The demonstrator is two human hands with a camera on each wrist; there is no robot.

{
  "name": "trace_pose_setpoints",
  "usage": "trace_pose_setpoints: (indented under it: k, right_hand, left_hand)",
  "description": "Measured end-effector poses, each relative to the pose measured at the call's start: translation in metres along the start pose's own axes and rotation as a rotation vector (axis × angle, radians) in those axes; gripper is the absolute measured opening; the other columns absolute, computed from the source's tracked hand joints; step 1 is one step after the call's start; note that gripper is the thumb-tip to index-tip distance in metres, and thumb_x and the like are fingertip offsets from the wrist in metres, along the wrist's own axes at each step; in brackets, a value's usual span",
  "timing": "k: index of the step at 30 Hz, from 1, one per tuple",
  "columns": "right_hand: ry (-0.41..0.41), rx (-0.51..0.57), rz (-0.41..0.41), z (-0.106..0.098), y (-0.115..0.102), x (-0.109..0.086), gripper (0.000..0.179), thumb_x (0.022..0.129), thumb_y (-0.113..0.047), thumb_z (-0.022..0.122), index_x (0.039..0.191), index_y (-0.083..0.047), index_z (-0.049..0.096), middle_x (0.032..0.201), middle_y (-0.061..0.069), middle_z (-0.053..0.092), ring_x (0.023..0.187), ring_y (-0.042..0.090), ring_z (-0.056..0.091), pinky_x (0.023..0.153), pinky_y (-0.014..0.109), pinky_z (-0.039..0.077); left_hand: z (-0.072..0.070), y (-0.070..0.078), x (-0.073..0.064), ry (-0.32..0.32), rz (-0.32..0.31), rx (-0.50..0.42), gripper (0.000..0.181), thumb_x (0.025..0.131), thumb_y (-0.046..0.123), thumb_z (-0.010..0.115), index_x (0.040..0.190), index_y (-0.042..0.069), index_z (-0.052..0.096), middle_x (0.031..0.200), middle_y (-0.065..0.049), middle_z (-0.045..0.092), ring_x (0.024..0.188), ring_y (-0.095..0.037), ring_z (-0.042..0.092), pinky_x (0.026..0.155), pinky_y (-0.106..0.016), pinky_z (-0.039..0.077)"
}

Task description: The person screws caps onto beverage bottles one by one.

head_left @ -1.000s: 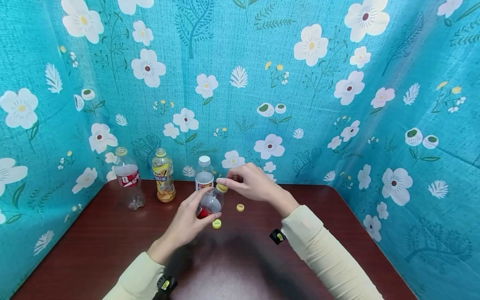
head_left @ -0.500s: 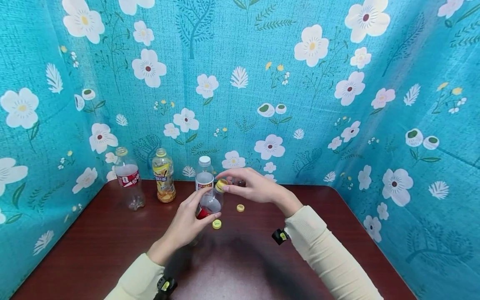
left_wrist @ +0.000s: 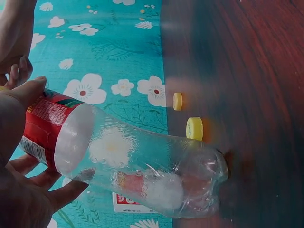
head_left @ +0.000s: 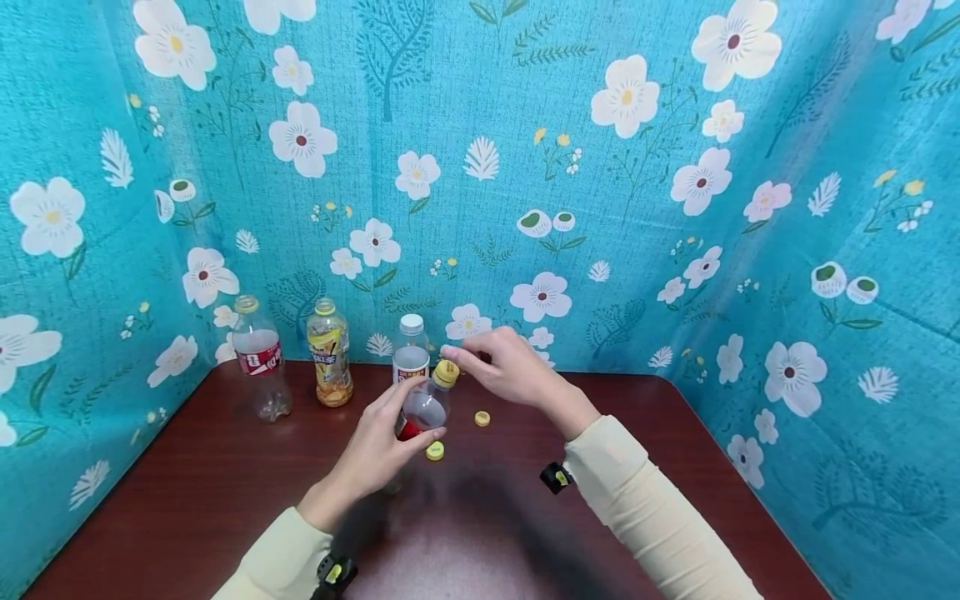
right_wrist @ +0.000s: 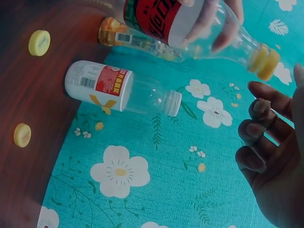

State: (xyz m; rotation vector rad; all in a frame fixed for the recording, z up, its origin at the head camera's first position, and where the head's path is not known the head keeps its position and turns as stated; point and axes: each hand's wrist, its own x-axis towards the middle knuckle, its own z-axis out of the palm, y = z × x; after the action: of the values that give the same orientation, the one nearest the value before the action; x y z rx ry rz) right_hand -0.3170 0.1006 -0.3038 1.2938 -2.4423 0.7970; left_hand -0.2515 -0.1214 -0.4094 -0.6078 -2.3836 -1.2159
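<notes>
My left hand [head_left: 375, 437] grips a clear plastic bottle [left_wrist: 137, 156] around its red label, thumb on one side and fingers on the other. The bottle leans to the right, and its base is low over the table in the left wrist view. A yellow cap [right_wrist: 268, 64] sits on its neck. Right beside that cap is my right hand [head_left: 510, 367], its fingers loosely bent and a small gap showing between fingertips and cap in the right wrist view. Two loose yellow caps, one nearer [head_left: 435, 451] and one farther [head_left: 482, 418], lie on the table by the bottle.
Behind the held bottle stands a white-capped bottle [head_left: 411, 358]. Farther left are an uncapped bottle with a yellow label [head_left: 325, 343] and an uncapped, red-labelled bottle [head_left: 258, 358]. Flowered turquoise cloth [head_left: 465, 167] encloses the dark red table [head_left: 187, 500] at back and sides.
Half a second ago my right fingers were around the yellow cap; now they have come off it, the hand slightly higher and turned. The left hand and its bottle stay nearly still.
</notes>
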Motion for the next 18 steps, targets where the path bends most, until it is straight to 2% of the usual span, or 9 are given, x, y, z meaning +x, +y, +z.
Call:
trace_pose_setpoints:
  k: [2, 4, 6, 7, 9, 10, 14, 18]
  right_hand:
    - [-0.007, 0.019, 0.007, -0.0021, 0.001, -0.0007, 0.044, 0.105, -0.034, 0.06, 0.063, -0.022, 0.051, 0.054, -0.007, 0.036, 0.049, 0.014, 0.04, 0.053, 0.029, 0.036]
    - [-0.025, 0.041, -0.003, -0.004, 0.0012, -0.0017, 0.033, 0.105, -0.03, 0.06, 0.073, -0.021, 0.062, 0.058, -0.007, 0.042, 0.054, 0.015, 0.044, 0.057, 0.029, 0.04]
    - [-0.064, 0.061, -0.007, -0.0054, 0.0012, -0.0029, 0.018, 0.105, -0.031, 0.06, 0.095, -0.02, 0.07, 0.068, -0.008, 0.05, 0.06, 0.015, 0.05, 0.06, 0.03, 0.043]
    - [-0.09, 0.075, -0.006, -0.006, 0.0006, -0.0033, 0.017, 0.105, -0.031, 0.06, 0.109, -0.02, 0.071, 0.074, -0.008, 0.054, 0.063, 0.014, 0.052, 0.062, 0.03, 0.045]
    - [-0.148, 0.108, -0.001, -0.0065, -0.0005, -0.0038, 0.032, 0.104, -0.033, 0.06, 0.134, -0.021, 0.062, 0.088, -0.008, 0.058, 0.069, 0.014, 0.056, 0.066, 0.033, 0.048]
    - [-0.176, 0.124, 0.003, -0.0062, -0.0007, -0.004, 0.039, 0.104, -0.034, 0.061, 0.141, -0.022, 0.057, 0.093, -0.007, 0.058, 0.07, 0.014, 0.057, 0.067, 0.034, 0.049]
    - [-0.25, 0.175, 0.001, -0.0045, -0.001, -0.0047, 0.049, 0.104, -0.037, 0.061, 0.15, -0.026, 0.047, 0.096, -0.005, 0.054, 0.068, 0.016, 0.055, 0.068, 0.035, 0.049]
    - [-0.267, 0.186, -0.02, -0.003, 0.0002, -0.0058, 0.043, 0.105, -0.034, 0.06, 0.145, -0.023, 0.053, 0.091, -0.005, 0.053, 0.07, 0.016, 0.053, 0.07, 0.032, 0.048]
  left_hand:
    - [-0.0007, -0.0006, -0.0002, 0.008, 0.002, 0.001, 0.074, 0.082, 0.03, 0.088, 0.144, 0.017, 0.051, 0.135, -0.005, 0.06, 0.117, -0.021, 0.062, 0.099, -0.045, 0.054]
    - [-0.0019, -0.0006, -0.0008, 0.01, -0.003, 0.002, 0.074, 0.082, 0.031, 0.088, 0.145, 0.017, 0.051, 0.136, -0.005, 0.06, 0.118, -0.021, 0.062, 0.099, -0.046, 0.054]
    - [-0.0029, -0.0005, -0.0016, 0.01, -0.009, 0.0, 0.075, 0.083, 0.031, 0.088, 0.146, 0.016, 0.05, 0.138, -0.006, 0.06, 0.119, -0.022, 0.062, 0.099, -0.047, 0.054]
    - [-0.0033, -0.0004, -0.002, 0.01, -0.012, 0.0, 0.075, 0.083, 0.031, 0.088, 0.146, 0.015, 0.05, 0.138, -0.007, 0.059, 0.12, -0.023, 0.062, 0.099, -0.047, 0.054]
    - [-0.004, -0.0002, -0.0024, 0.009, -0.016, 0.002, 0.075, 0.083, 0.031, 0.088, 0.146, 0.015, 0.05, 0.139, -0.007, 0.059, 0.12, -0.024, 0.062, 0.098, -0.048, 0.054]
    - [-0.0041, -0.0001, -0.0025, 0.01, -0.015, 0.001, 0.076, 0.082, 0.031, 0.088, 0.146, 0.015, 0.05, 0.139, -0.008, 0.059, 0.12, -0.024, 0.062, 0.098, -0.048, 0.054]
    - [-0.0033, -0.0002, -0.0017, 0.009, -0.01, 0.0, 0.076, 0.082, 0.03, 0.088, 0.146, 0.015, 0.05, 0.138, -0.007, 0.059, 0.119, -0.024, 0.063, 0.097, -0.048, 0.055]
    - [-0.001, -0.0008, -0.0011, 0.007, 0.003, -0.001, 0.076, 0.082, 0.03, 0.088, 0.145, 0.015, 0.05, 0.138, -0.006, 0.059, 0.119, -0.024, 0.063, 0.098, -0.048, 0.055]
